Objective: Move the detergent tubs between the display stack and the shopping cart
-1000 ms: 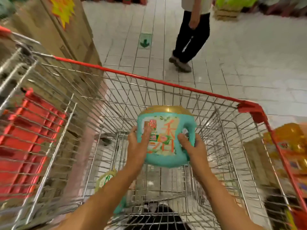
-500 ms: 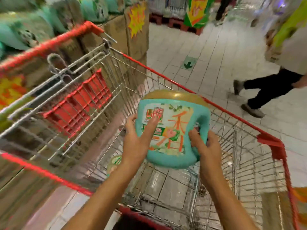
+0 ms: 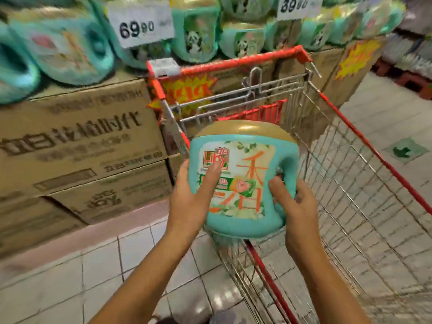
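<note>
I hold a teal detergent tub [image 3: 243, 183] with a gold lid and a Liby label in both hands, above the near left corner of the wire shopping cart [image 3: 346, 183]. My left hand [image 3: 189, 197] grips its left side, with fingers over the label. My right hand [image 3: 294, 202] grips the handle on its right side. The display stack [image 3: 70, 50] of matching teal tubs sits on cardboard boxes at the upper left, blurred.
Brown cardboard boxes [image 3: 77, 150] under the display stand to the left of the cart. Price signs [image 3: 140, 24] reading 69.90 and 89 hang over the tubs. The cart's red child seat flap [image 3: 254, 113] faces the display. White tiled floor [image 3: 397, 108] runs to the right.
My view has swung left from the aisle to the display stack. The tub has come up out of the cart basket, held in both hands. The passing person has left the view.
</note>
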Demonstrator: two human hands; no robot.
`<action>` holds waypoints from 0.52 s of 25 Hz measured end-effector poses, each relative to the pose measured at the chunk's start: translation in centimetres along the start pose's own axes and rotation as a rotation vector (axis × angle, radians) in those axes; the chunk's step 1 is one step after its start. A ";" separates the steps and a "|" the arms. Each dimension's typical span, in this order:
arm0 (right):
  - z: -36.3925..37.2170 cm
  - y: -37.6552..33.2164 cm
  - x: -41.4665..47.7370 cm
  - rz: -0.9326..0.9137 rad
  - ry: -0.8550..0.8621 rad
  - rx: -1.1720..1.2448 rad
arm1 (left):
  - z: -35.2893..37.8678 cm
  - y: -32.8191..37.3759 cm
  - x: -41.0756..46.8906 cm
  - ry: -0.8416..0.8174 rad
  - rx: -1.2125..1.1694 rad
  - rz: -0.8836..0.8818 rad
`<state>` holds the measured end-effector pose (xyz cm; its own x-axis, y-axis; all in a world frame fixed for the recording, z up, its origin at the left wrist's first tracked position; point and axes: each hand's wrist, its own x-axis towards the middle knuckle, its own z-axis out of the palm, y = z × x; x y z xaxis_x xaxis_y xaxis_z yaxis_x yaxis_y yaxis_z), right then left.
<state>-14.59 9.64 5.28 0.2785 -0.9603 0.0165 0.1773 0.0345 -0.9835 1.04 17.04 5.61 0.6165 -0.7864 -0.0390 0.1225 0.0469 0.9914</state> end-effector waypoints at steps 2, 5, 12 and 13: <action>3.9 0.2 -0.4 0.003 -0.126 0.028 | -4.1 1.0 -1.2 0.117 -0.017 0.021; 9.8 0.7 -2.1 0.004 -0.259 0.025 | -10.1 2.1 -3.3 0.263 -0.019 0.033; 23.9 3.9 -10.4 0.088 -0.468 0.036 | -25.6 3.4 -10.2 0.507 -0.001 0.039; 25.7 4.4 -11.8 0.097 -0.491 0.042 | -27.7 3.7 -11.1 0.526 0.001 0.040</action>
<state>7.20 28.21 5.41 0.7052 -0.7088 0.0183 0.1638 0.1378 -0.9768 16.23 42.98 6.20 0.9277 -0.3689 -0.0583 0.0902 0.0700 0.9935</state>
